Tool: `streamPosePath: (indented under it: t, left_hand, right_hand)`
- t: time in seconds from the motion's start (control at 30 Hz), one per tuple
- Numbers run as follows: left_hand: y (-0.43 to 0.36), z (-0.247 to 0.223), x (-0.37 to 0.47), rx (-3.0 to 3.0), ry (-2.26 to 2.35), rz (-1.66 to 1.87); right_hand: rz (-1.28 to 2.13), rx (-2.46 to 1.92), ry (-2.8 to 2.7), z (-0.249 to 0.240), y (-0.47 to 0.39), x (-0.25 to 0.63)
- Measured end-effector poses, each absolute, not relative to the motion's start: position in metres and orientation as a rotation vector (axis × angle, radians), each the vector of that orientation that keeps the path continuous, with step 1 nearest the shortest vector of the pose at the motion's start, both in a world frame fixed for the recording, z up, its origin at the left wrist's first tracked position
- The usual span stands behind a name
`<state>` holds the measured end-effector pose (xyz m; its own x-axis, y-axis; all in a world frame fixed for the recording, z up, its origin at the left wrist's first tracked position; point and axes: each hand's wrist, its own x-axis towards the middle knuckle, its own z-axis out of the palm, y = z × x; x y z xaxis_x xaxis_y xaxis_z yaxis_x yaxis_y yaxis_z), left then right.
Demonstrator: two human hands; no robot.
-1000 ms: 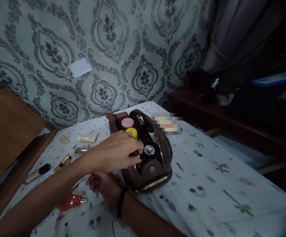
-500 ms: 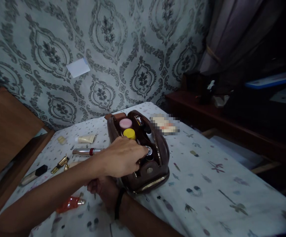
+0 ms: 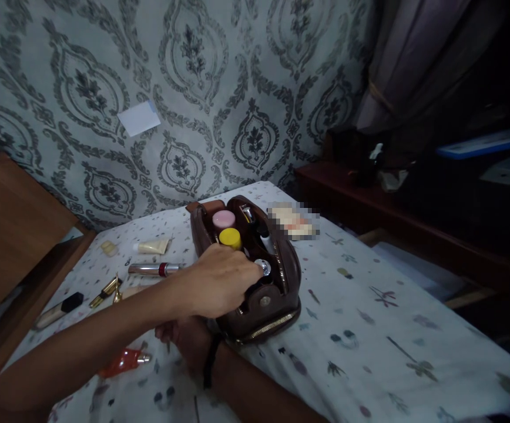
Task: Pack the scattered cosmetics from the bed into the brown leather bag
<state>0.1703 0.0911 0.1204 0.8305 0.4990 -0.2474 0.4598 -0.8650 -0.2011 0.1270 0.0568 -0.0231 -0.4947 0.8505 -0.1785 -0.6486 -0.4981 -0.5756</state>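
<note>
My left hand [image 3: 220, 279] reaches across into an open brown toiletry bag [image 3: 264, 320]. Its fingers are closed round an item with a round silver cap [image 3: 263, 267], whose body is hidden inside the bag. Beside the knuckles, a yellow-lidded jar [image 3: 230, 238] and a pink-lidded jar [image 3: 224, 220] stand in the bag. Along the bag's far side are a white tube [image 3: 265, 239] and a silver-and-gold item [image 3: 247, 212]. My right hand [image 3: 187, 343], black band at the wrist, is under my left forearm with curled fingers; what they hold, if anything, is hidden.
Left on the printed sheet [image 3: 365, 352] lie a silver mascara-like tube [image 3: 153, 268], a cream tube [image 3: 153, 246], a gold lipstick [image 3: 105, 292], a black-capped bottle [image 3: 59, 310] and a red perfume bottle [image 3: 123, 362]. A blurred packet [image 3: 294, 222] lies beyond the bag, by the patterned wall.
My left hand and the silver-capped item have hardly moved, with the cap showing slightly higher and further left. The whole view has shifted very slightly.
</note>
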Motion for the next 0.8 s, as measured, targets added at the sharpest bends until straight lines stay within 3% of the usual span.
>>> streamPosePath:
  t: [0.8]
  left_hand:
    - [0.092,0.138,0.167,-2.993,-0.893,0.384]
  right_hand:
    - [2.101,-0.56,-0.572,-0.031,0.061,0.125]
